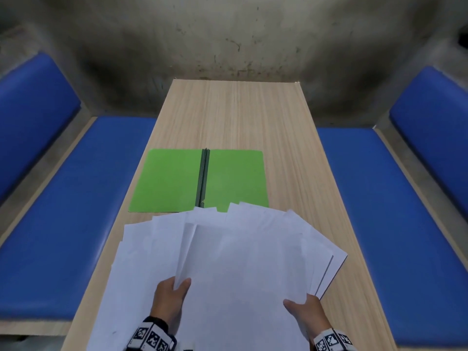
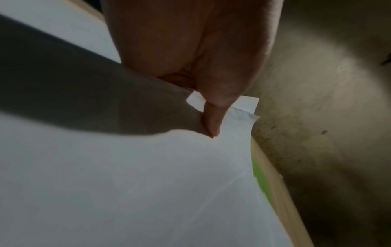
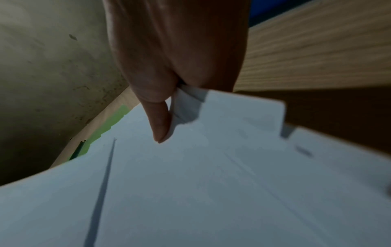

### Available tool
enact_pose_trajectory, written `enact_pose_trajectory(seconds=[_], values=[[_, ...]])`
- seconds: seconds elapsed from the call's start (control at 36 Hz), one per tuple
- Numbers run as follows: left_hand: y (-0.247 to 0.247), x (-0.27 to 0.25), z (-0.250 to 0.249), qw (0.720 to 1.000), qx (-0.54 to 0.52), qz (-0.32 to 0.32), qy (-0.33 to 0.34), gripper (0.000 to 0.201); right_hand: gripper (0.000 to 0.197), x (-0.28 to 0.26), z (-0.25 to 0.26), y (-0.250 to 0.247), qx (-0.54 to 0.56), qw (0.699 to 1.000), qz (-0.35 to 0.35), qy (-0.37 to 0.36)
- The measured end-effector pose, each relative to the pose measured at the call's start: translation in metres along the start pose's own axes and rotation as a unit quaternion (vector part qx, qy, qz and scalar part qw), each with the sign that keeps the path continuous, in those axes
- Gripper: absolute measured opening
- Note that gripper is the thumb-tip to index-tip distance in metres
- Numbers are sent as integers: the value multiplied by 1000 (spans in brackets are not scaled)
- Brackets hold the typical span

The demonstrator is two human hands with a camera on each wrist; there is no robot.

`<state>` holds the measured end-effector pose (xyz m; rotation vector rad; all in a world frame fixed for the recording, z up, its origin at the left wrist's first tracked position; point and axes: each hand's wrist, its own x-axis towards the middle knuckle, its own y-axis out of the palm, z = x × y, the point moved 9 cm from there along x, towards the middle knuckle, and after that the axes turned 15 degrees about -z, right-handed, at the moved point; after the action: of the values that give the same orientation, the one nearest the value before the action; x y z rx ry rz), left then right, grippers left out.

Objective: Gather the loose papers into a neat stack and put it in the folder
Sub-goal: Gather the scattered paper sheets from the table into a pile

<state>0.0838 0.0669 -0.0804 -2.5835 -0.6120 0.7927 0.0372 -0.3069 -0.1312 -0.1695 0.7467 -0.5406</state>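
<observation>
Both hands, left hand (image 1: 170,297) and right hand (image 1: 305,312), pinch the fanned papers (image 1: 228,262) at the counter's (image 1: 253,117) near edge. Tapping them square should come before reaching the folder (image 1: 172,181).

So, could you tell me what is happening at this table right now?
A person holds a fanned, uneven bunch of white paper sheets above the light wooden table. The left hand pinches its near left edge and the right hand grips the near right. The green folder lies open and flat beyond, with nothing in it yet.
</observation>
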Motion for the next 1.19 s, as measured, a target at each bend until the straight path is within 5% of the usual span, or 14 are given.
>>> enact_pose_trajectory(seconds=[0.36,0.5,0.61,0.75,0.89,1.0,1.11,1.19], values=[[-101,0,-137,982,-92,-62,151,16,18,3,6,2,-27,999,26,8],[-80,-8,-145,982,-135,-31,127,18,12,3,7,5,-25,999,32,16],[-23,-16,-102,985,-171,24,20,9,11,1,9,5,-24,999,27,17],[33,-16,-42,998,4,37,57,18,18,-2,6,8,-33,998,33,32],[65,-24,-7,971,201,56,118,52,45,-10,12,9,14,998,34,51],[74,-26,4,949,287,29,130,59,63,-8,6,7,48,993,20,101],[89,-34,1,919,339,50,195,60,27,-10,12,11,-8,997,28,68],[84,-30,-5,917,339,37,208,49,29,-6,12,11,-28,998,10,50]])
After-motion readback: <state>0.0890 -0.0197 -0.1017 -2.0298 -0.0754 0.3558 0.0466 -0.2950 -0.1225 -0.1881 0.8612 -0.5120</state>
